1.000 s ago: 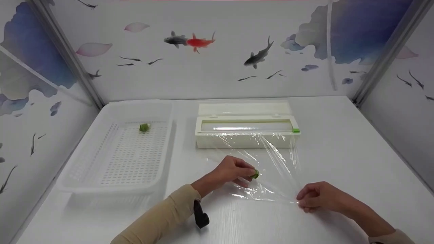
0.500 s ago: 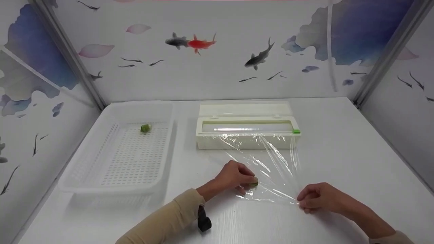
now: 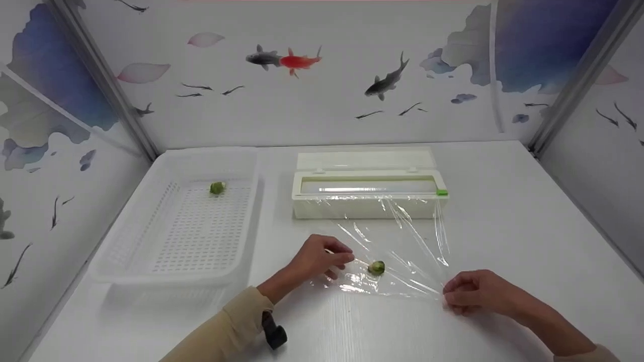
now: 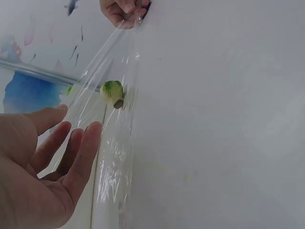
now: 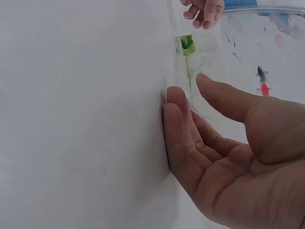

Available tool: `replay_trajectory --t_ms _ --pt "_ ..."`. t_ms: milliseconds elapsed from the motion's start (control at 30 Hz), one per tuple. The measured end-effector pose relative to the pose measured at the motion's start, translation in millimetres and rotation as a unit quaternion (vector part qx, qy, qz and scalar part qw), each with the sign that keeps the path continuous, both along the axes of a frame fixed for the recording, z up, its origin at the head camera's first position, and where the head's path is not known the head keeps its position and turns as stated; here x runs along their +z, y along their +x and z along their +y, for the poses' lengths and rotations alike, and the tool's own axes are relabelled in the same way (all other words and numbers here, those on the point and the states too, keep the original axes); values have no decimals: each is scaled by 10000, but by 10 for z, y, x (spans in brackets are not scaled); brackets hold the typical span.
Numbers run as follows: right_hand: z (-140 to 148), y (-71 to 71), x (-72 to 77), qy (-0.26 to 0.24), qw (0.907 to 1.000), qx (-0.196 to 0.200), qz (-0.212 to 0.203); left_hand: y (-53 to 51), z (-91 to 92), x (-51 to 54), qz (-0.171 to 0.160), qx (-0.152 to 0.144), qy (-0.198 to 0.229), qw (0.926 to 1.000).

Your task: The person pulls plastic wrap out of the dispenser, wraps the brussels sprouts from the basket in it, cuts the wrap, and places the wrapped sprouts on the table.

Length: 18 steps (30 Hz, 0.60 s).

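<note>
A small green Brussels sprout (image 3: 376, 268) lies on a sheet of clear cling film (image 3: 402, 276), drawn forward from a cream dispenser box (image 3: 367, 207). To the left of the sprout, my left hand (image 3: 322, 259) hovers over the film with its fingers apart and nothing between them. In the left wrist view the sprout (image 4: 112, 93) shows its pale cut end beyond my fingertips. At the film's front right corner is my right hand (image 3: 483, 294), the film running up to its fingertips. The right wrist view shows this thumb (image 5: 217, 95) lifted away from the fingers.
A white perforated basket (image 3: 171, 279) stands on the left with another sprout (image 3: 217, 188) inside. The dispenser's lid (image 3: 365, 160) is raised at the back, and a green slider (image 3: 441, 192) sits at its right end. Printed panels enclose the white table (image 3: 513, 211).
My left hand set the sprout down on the film, let it go and drew back to the left. My right hand stays at the film's corner, barely moving.
</note>
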State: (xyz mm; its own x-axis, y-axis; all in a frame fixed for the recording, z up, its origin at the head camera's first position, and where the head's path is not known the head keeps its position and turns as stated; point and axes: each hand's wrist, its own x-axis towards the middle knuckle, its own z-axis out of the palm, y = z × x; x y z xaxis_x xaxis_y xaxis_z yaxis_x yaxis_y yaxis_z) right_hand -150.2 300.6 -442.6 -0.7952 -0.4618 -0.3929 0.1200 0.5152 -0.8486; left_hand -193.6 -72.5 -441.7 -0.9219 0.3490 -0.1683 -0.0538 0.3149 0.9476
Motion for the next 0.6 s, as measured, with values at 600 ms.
replay_trajectory --t_ms 600 --pt "106 105 179 1165 9885 -615 742 208 -649 64 647 -141 -1101 9917"
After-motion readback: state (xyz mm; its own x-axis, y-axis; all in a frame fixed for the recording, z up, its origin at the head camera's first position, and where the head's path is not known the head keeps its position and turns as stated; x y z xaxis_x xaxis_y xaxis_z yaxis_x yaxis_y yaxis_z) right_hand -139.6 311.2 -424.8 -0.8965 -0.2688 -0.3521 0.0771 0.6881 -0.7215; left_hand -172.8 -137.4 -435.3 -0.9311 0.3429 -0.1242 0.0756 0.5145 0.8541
